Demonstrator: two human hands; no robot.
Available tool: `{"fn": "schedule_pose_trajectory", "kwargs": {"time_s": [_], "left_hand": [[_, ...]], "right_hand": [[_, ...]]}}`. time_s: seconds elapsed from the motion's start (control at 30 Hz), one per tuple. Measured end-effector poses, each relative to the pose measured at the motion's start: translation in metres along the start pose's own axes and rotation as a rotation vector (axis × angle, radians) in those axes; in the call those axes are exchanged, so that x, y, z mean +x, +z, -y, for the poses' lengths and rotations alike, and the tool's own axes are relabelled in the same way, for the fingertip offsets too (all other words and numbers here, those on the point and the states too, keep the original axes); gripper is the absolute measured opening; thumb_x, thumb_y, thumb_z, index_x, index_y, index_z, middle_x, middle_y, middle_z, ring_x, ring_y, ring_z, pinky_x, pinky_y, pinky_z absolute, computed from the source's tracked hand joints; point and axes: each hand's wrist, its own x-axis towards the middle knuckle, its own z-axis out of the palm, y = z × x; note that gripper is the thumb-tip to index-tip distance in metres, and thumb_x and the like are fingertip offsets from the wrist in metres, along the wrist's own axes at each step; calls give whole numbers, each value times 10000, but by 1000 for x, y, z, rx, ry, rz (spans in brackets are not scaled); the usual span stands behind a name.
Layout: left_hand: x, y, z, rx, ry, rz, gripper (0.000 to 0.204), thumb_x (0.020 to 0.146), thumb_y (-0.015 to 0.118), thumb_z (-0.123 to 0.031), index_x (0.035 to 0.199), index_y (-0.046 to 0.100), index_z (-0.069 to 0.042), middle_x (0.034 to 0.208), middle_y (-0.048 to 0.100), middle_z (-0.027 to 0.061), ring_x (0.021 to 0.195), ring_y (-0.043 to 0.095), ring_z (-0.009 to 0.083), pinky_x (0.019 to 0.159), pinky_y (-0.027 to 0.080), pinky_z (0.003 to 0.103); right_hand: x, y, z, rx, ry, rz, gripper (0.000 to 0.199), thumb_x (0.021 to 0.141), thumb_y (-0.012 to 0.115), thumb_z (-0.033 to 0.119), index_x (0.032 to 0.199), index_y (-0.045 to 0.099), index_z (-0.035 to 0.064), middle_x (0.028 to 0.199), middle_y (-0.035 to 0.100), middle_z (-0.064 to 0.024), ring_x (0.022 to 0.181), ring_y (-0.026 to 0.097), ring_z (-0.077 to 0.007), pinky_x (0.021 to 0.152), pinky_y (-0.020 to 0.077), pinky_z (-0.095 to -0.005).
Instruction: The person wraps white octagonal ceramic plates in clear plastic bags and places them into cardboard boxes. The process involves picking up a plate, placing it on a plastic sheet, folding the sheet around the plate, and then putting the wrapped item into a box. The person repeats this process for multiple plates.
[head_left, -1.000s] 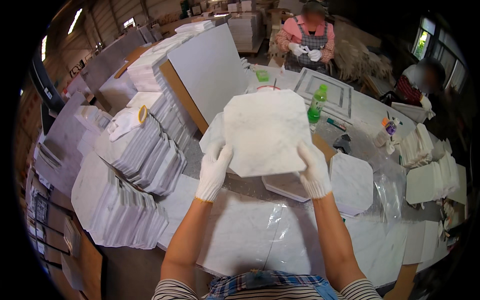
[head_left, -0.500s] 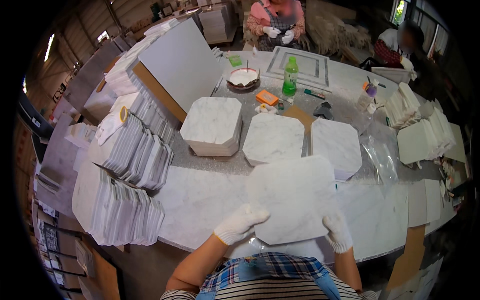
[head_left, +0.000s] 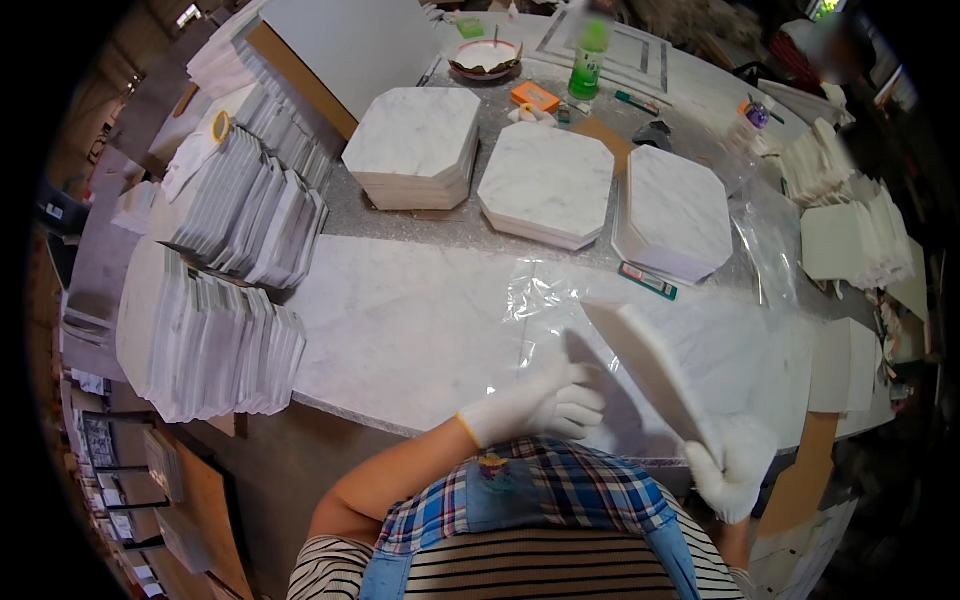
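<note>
A white marble tile [head_left: 645, 365] with cut corners stands tilted on edge above the bench. My right hand [head_left: 737, 465], in a white knit glove, grips it by its near right corner. Left of the tile and apart from it, my left hand [head_left: 548, 405] is gloved too, fingers curled in and thumb raised, with nothing visible in it. Beyond them stand three piles of similar tiles: a left stack [head_left: 412, 140], a middle stack [head_left: 547, 180] and a right stack [head_left: 675, 210].
Rows of upright tiles [head_left: 210, 345] line the bench's left side, a glove [head_left: 195, 155] on top. Farther back are a green bottle [head_left: 588, 62], a bowl [head_left: 486, 58] and an orange box [head_left: 535, 97]. Clear plastic film [head_left: 545, 290] and a small green-and-white packet [head_left: 648, 281] lie nearer.
The tile has swung from nearly face-on to edge-on and shifted right in my right hand. My left hand has let go of it. The view has tipped further down.
</note>
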Motion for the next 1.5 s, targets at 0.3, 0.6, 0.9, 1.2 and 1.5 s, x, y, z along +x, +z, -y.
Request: {"fn": "schedule_pose_trajectory", "kwargs": {"time_s": [0.3, 0.6, 0.9, 1.2, 1.5], "left_hand": [[-32, 68, 6, 388, 576, -664, 629, 1064, 458, -459, 1432, 453, 51, 1421, 537, 213, 1266, 561, 324, 1066, 479, 444], [-61, 47, -7, 280, 466, -658, 499, 976, 574, -141, 1411, 467, 80, 1373, 579, 237, 1206, 611, 346, 1038, 511, 448], [-71, 46, -6, 315, 716, -462, 630, 954, 571, -51, 1530, 327, 24, 1495, 479, 229, 1352, 516, 356, 1130, 456, 488], [-80, 28, -22, 500, 671, -652, 513, 998, 569, -84, 1464, 414, 65, 1422, 553, 214, 1277, 585, 318, 1083, 504, 449], [-74, 11, -4, 516, 462, -693, 513, 1012, 577, -106, 1472, 415, 53, 1426, 552, 202, 1271, 588, 305, 1079, 505, 438]], "right_hand": [[-6, 35, -20, -212, -400, 338, 275, 793, 670, 253, 998, 710, 75, 903, 709, -80, 695, 667, -250, 570, 495, -362], [-5, 46, -16, -233, -387, 278, 337, 691, 688, 155, 1023, 697, 100, 1008, 693, -87, 801, 667, -245, 609, 510, -365], [-18, 106, -57, -145, 173, -64, 456, 810, 716, 178, 1245, 640, 65, 1258, 625, -182, 1149, 598, -373, 929, 511, -460], [-50, 156, -84, -318, 85, 241, 518, 834, 675, 204, 1330, 597, 77, 1419, 530, -148, 1322, 458, -403, 1018, 458, -488], [-58, 167, -107, -247, 85, 122, 310, 809, 649, 140, 1104, 683, 50, 1451, 516, -172, 1324, 452, -447, 1039, 436, -524]]}}
